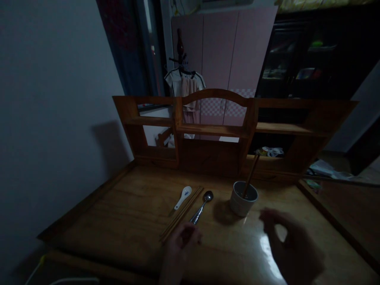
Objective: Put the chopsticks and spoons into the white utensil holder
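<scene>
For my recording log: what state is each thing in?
Cup: upright
Stick: leaning in the cup
White spoon: lying down
Chopsticks: lying side by side
Metal spoon: lying down
Left hand: at metal spoon's handle, grip unclear
Right hand: curled, blurred, seemingly empty
Shirt: hanging
Wardrobe: doors shut

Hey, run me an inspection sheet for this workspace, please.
Surface: wooden tabletop, with glare near the right hand.
Job's things: white spoon, chopsticks and metal spoon lie side by side; cup upright, brown stick leaning inside.
Clutter: plastic bag beyond the shelf unit.
Hands: left at the metal spoon's handle, contact unclear; right blurred, beside the cup.
Cables: pale cord-like line, lower left; type unclear.
Surroundings: dim room, pink wardrobe, hanging clothes.
</scene>
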A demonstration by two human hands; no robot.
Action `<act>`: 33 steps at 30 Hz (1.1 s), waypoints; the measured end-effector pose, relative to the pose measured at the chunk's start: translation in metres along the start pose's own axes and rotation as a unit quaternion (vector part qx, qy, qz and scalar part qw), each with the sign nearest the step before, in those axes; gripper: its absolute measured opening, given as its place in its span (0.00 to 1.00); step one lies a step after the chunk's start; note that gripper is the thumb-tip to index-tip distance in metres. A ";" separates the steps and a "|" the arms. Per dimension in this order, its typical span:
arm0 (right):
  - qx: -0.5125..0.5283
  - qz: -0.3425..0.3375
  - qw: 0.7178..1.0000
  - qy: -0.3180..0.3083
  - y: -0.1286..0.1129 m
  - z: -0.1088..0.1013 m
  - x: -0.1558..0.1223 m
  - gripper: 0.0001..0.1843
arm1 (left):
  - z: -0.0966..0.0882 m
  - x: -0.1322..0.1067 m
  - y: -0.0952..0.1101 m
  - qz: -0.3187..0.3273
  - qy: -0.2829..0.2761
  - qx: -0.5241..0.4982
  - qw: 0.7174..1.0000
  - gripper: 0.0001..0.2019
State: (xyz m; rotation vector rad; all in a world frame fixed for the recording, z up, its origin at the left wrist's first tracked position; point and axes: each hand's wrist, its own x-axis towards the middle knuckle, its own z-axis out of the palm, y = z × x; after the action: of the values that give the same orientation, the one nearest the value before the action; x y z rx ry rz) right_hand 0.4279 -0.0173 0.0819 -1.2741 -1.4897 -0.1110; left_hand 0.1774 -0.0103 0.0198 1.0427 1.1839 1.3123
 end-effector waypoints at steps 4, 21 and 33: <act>-0.013 -0.168 0.957 -0.237 0.019 0.059 -0.028 0.13 | -0.044 0.019 0.008 0.019 0.068 0.079 0.994 0.19; 0.043 -0.105 0.946 -0.303 0.043 0.100 -0.055 0.17 | -0.139 0.029 -0.017 0.016 0.023 0.434 0.900 0.19; 0.051 -0.094 0.934 -0.342 0.031 0.099 -0.051 0.19 | -0.132 0.023 -0.025 0.035 0.010 0.446 0.894 0.16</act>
State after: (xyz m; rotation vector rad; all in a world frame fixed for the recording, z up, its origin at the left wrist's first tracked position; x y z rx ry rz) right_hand 0.3764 0.0288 -0.0103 -1.1326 -2.1793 0.3159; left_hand 0.0486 0.0007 -0.0238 1.7233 1.8418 0.7957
